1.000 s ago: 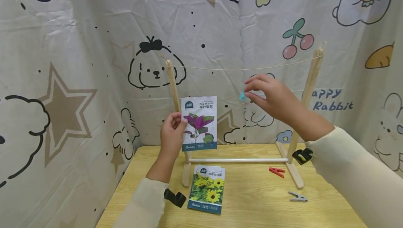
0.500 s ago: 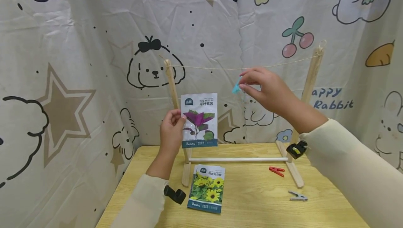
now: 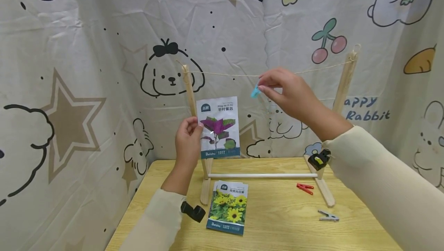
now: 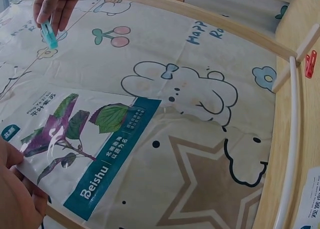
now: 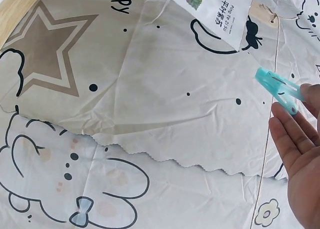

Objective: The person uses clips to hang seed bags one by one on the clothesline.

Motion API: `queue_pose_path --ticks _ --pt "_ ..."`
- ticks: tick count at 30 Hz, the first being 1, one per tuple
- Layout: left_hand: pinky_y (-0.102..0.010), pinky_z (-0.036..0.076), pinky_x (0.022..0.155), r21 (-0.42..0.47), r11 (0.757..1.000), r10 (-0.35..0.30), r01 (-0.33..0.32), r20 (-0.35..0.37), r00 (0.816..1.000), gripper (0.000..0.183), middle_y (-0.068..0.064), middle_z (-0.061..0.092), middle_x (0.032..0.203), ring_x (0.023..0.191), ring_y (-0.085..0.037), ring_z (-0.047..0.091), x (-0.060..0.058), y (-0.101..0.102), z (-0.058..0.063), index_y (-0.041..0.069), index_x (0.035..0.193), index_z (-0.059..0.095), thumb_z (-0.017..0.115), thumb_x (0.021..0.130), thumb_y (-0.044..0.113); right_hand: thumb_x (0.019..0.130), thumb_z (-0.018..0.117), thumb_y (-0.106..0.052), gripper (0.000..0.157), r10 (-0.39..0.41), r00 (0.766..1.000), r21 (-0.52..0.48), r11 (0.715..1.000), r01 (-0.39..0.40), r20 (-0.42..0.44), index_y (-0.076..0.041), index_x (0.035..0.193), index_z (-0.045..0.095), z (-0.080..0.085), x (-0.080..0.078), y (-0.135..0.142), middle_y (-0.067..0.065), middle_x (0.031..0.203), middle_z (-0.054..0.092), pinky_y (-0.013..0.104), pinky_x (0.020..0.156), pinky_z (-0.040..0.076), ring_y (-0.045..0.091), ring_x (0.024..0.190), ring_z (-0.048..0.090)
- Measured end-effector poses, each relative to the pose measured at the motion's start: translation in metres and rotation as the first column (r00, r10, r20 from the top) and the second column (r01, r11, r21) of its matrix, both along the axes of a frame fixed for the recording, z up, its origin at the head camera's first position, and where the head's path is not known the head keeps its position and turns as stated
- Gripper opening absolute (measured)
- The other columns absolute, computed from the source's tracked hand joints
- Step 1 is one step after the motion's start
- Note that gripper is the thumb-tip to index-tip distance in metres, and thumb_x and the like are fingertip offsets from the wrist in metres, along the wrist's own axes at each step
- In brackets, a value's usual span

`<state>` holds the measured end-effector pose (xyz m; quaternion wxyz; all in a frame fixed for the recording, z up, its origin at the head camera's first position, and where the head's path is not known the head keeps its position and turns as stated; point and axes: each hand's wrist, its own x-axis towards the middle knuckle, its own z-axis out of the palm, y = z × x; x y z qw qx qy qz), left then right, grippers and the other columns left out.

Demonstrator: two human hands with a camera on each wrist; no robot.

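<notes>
My left hand (image 3: 188,139) pinches a seed packet (image 3: 218,127) by its left edge, thumb on the front. The packet is white with a purple-leaved plant and a teal bottom band, held upright beside the left post, below the string (image 3: 225,74). My right hand (image 3: 286,91) pinches a light-blue clothespin (image 3: 255,91) between thumb and fingers, just under the string and up to the right of the packet. In the right wrist view the clothespin (image 5: 277,89) points its tip toward the packet side, overlapping the string there.
A wooden frame with a left post (image 3: 189,89), a right post (image 3: 341,85) and a white crossbar (image 3: 263,176) stands on the table (image 3: 277,212). Sunflower seed packets (image 3: 227,208) lie stacked in front. A red clothespin (image 3: 305,188) and a grey clothespin (image 3: 328,216) lie at right.
My right hand has moved left and up with the blue clothespin, closer to the string and packet. My left hand has raised the packet a little.
</notes>
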<state>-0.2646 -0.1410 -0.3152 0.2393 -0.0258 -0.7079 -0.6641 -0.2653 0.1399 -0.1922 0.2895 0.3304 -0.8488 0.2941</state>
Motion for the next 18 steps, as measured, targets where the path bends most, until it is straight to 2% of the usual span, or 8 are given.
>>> queue_pose_path --ticks 9,18 --pt "-0.016 0.048 0.078 -0.004 1.000 -0.003 0.003 -0.007 1.000 0.023 -0.010 0.065 0.111 0.098 -0.015 0.056 -0.003 -0.003 0.007 0.005 0.123 0.059 0.057 0.102 0.015 0.098 0.066 -0.012 0.011 0.024 0.999 0.004 1.000 -0.024 -0.044 -0.005 0.106 0.069 0.006 -0.005 -0.011 0.010 0.108 0.066 0.042 0.095 0.054 0.023 0.100 0.065" --pt "-0.019 0.049 0.080 -0.005 1.000 -0.003 0.003 -0.007 1.000 0.023 -0.009 0.065 0.110 0.097 -0.016 0.057 -0.004 -0.002 0.016 0.006 0.123 0.058 0.056 0.103 0.018 0.100 0.064 -0.015 0.013 0.008 0.999 0.017 1.000 -0.007 -0.032 -0.006 0.108 0.069 0.015 -0.009 -0.017 0.009 0.111 0.065 0.042 0.101 0.053 0.023 0.104 0.064"
